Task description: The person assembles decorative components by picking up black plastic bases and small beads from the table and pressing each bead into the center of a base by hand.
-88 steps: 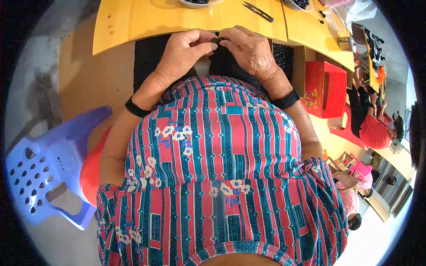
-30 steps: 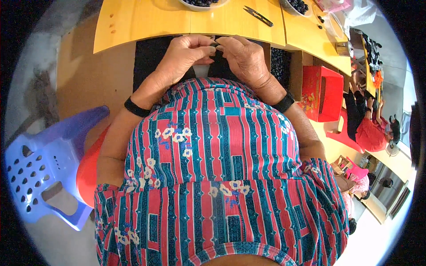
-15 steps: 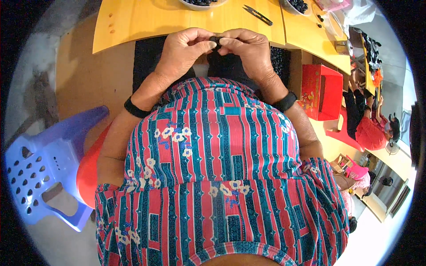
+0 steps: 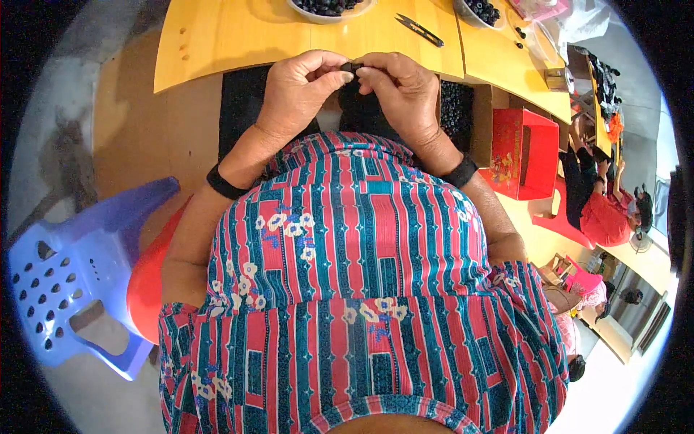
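Between my two hands, just off the near edge of the yellow table [image 4: 238, 43], is a small black piece [image 4: 351, 68], too small to name more exactly. My left hand [image 4: 303, 87] pinches it between thumb and forefinger. From the other side my right hand [image 4: 403, 88] holds it the same way, thumb tip against it. Beyond the hands stands a pale bowl [image 4: 329, 16] heaped with small black pieces. Small black-handled thread snips [image 4: 419, 30] lie on the table to its right.
A second bowl [image 4: 478, 13] of black pieces stands farther right, near a metal tin [image 4: 558, 79]. An empty-looking red box [image 4: 522, 153] is below the table's right side. A blue plastic chair [image 4: 79, 282] stands at my left. Other people sit at the far right.
Both hands have shifted slightly, still together on the small black piece. The right fingers have changed their hold a little. The view has tilted slightly.
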Tool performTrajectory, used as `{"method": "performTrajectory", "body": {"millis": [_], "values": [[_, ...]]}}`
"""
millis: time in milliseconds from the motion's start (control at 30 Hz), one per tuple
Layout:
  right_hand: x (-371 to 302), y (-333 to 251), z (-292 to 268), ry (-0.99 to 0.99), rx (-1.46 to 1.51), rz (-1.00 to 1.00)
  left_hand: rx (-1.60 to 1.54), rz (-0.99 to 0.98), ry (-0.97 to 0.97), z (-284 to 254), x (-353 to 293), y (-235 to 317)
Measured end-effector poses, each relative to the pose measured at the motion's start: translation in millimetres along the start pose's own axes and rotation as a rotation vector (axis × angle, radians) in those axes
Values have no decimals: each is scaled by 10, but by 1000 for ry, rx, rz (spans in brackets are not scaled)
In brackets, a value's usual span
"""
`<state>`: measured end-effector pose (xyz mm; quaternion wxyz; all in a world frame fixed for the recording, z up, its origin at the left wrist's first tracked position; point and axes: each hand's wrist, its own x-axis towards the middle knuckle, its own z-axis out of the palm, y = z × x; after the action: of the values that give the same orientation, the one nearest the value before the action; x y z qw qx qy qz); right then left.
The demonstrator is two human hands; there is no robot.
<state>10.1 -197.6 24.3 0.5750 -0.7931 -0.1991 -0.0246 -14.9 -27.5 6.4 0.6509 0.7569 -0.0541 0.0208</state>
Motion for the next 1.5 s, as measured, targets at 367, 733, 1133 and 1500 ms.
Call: {"method": "performTrajectory", "body": {"millis": [367,733,1133,1500], "values": [[-56,9,8,36,206,18,-136,-41,43,79,-23,109],[36,105,52,-32,753,450,-173,-57,39,13,46,-59],[8,61,-188,-293,1097,526,-35,53,42,76,-29,185],[77,181,-45,-372,1132,535,91,190,37,-43,54,72]]}}
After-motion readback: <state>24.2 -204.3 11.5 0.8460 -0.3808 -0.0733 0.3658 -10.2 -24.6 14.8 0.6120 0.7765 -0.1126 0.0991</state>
